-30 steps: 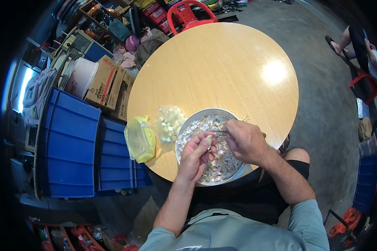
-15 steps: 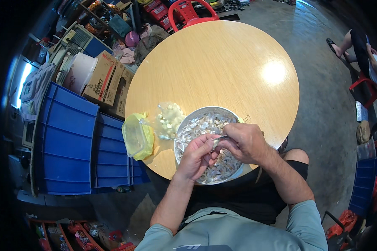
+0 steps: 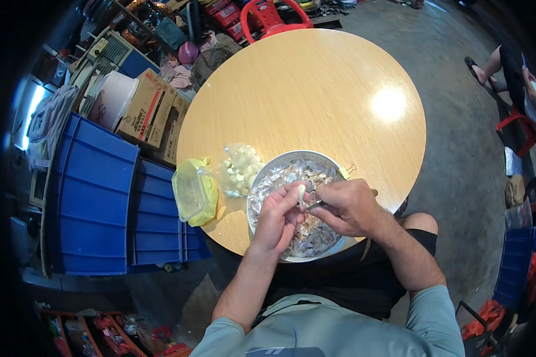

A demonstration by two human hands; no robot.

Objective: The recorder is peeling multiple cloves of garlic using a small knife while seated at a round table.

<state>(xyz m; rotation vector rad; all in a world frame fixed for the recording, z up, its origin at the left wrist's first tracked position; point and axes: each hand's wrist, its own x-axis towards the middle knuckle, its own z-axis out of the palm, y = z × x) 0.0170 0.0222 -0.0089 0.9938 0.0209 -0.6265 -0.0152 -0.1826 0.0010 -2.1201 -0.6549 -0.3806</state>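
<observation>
Over a white bowl (image 3: 252,229) at the table's near edge, my left hand (image 3: 277,218) pinches a pale, whitish-green garlic clove (image 3: 301,193) between thumb and fingers. My right hand (image 3: 352,206) is closed round a small knife (image 3: 317,205), its dark blade pointing toward the clove. Thin grey, white and purplish pieces, like garlic skins (image 3: 315,239), fill the bowl. Left of it lies a clear plastic bag (image 3: 239,171) with many pale, rounded pieces like peeled cloves. Beyond that bag, a clear plastic tub (image 3: 190,191) sits in a yellow bag (image 3: 203,213).
The round wooden table (image 3: 298,89) stretches away ahead of me. A binder clip (image 3: 349,170) shows by the bowl's right rim. Blue plastic crates (image 3: 95,196) and cardboard boxes (image 3: 146,113) stand at left. A red chair (image 3: 274,21) is behind the table; a person (image 3: 509,71) sits far right.
My left hand has turned the clove more upright, so more of it shows. The knife tip has shifted slightly lower beside it. My right hand has stayed nearly in place.
</observation>
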